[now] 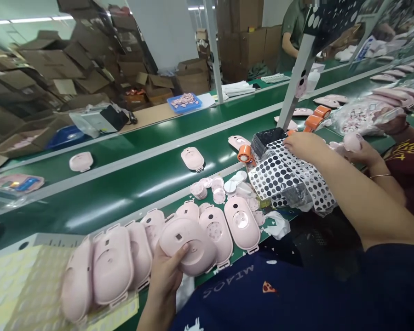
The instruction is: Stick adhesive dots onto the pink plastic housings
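Your left hand (165, 273) is holding an undotted shell (203, 255), dotted ones (246, 234) (seemingly done) are lying rightward, undotted ones (112, 278) leftward, and your right hand (307, 147) is touching a sheet (279, 171), its closure unclear.

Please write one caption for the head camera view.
Left hand holding a pink shell, right hand at dotted sheets, beside a green conveyor.

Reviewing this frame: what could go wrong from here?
The left hand holds a pink shell right against the overlapping row of shells, so it might scuff or shift them. The right hand is at the loosely draped dotted sheets; a tug could drag them down or scatter the loose round pieces beside them.
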Demonstrator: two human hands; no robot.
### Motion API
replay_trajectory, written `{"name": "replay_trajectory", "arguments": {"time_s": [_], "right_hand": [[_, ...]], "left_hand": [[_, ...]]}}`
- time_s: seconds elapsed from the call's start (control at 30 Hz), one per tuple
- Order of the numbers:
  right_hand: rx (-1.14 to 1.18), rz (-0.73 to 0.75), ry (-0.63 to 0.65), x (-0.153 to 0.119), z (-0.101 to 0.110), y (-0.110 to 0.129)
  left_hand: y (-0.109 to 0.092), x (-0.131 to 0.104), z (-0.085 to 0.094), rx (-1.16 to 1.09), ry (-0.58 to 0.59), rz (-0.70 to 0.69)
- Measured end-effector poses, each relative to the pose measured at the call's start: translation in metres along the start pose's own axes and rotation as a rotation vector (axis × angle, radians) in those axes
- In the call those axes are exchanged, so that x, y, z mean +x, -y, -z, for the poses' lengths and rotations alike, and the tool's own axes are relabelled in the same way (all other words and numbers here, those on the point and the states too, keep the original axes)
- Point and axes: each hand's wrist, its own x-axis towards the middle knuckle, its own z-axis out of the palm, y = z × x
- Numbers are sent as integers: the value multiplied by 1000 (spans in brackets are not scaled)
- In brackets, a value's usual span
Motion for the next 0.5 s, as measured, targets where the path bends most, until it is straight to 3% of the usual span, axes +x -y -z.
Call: {"name": "replay_trajectory", "arguments": {"time_s": [0.17,0.5], "right_hand": [[-112,100,62,26,-4,6],[-174,179,32,24,-5,15]], "left_hand": [[3,-4,1,-4,-20,26],[-3,-4,-11,-8,-35,8]]}}
